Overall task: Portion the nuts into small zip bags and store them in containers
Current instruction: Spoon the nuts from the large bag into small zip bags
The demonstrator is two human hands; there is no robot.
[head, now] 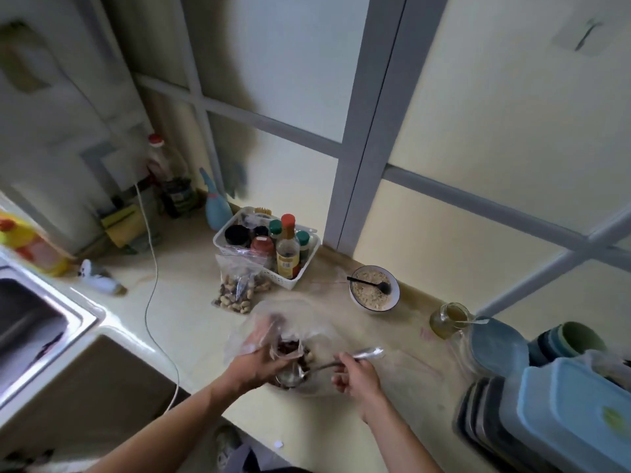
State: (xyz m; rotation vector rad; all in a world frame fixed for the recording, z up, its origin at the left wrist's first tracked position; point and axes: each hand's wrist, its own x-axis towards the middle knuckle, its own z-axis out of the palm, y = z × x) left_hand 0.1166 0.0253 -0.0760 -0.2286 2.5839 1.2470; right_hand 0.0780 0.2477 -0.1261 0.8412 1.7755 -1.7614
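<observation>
Scooping step under way near the counter edge: left hand [259, 361] pinching open a small zip bag [273, 331] over the nuts [293, 353], right hand [355, 373] gripping a metal spoon [290, 375] among them; next, probably lifting a level spoonful into the bag's mouth without spilling.

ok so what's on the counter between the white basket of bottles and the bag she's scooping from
In the head view, filled zip bags of nuts lie between the basket and the big bag, leaning against the basket's front.
</observation>
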